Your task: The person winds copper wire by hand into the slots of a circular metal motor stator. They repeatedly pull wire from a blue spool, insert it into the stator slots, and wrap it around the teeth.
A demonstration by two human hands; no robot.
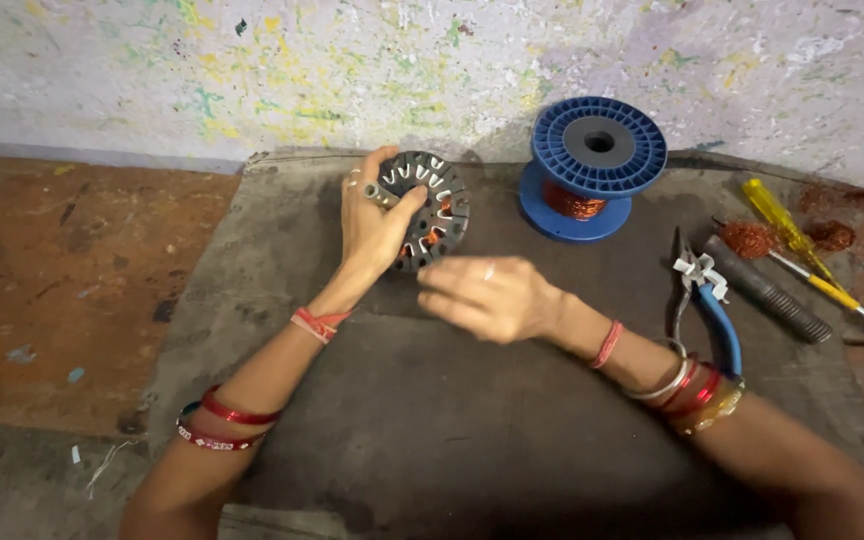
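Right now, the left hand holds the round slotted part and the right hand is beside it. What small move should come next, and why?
Probably bring the right hand a little up to the stator core. The left hand grips it tilted on the dark mat, some slots already show copper winding, and the right fingers are close to its lower edge but seem to be apart from it.

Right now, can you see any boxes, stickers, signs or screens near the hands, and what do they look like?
None in view: no package, label, sign or screen.
Nearest to a container: blue spool, round plastic, coppery wire wound on it, standing on the dark mat by the paint-flecked wall.
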